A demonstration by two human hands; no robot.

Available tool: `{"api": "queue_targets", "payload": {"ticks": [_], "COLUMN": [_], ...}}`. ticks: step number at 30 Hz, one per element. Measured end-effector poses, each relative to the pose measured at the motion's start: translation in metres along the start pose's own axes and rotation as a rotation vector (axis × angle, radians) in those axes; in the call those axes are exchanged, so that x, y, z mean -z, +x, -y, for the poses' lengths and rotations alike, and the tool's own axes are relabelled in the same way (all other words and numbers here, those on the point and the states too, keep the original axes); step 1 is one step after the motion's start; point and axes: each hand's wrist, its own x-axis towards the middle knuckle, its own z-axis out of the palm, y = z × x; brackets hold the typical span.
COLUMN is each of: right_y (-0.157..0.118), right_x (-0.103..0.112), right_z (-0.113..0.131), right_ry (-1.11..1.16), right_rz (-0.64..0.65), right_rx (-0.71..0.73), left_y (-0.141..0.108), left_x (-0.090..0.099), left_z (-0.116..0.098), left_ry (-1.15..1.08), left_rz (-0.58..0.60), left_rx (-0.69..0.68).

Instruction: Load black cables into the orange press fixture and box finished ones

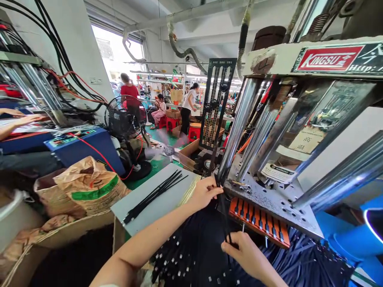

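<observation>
Black straps (224,213) spanning both hands at the press.
Left hand (206,194), fingers closed, pinches the upper section; right hand (241,252) grips lower down, thumb against fingers. Straps hang just left of the orange slotted fixture (259,223).

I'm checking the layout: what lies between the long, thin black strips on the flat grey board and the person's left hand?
A stretch of bare board, then a bunch of thin, pale yellow strands, in the head view.
</observation>
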Motion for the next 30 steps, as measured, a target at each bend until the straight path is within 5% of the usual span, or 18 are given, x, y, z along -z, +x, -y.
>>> {"api": "queue_targets", "payload": {"ticks": [7, 13, 21, 30], "right_y": [-0.007, -0.015, -0.027, -0.029], "right_x": [-0.013, -0.003, 0.003, -0.001], "right_z": [-0.027, -0.023, -0.022, -0.02], "right_ry": [-0.239, -0.176, -0.496, -0.593], "right_rz": [0.015, 0.154, 0.257, 0.252], "right_rx": [-0.065, -0.114, -0.028, 0.012], "left_y": [-0.006, -0.004, 0.002, -0.004], "left_x": [0.042, 0.07, 0.068, 0.074], "left_z": [0.066, 0.087, 0.118, 0.117], "left_ry": [0.261, 0.609, 0.846, 0.783], "left_rz": [-0.16, -0.245, -0.297, -0.367], "left_rx": [0.162, 0.284, 0.357, 0.264]}}
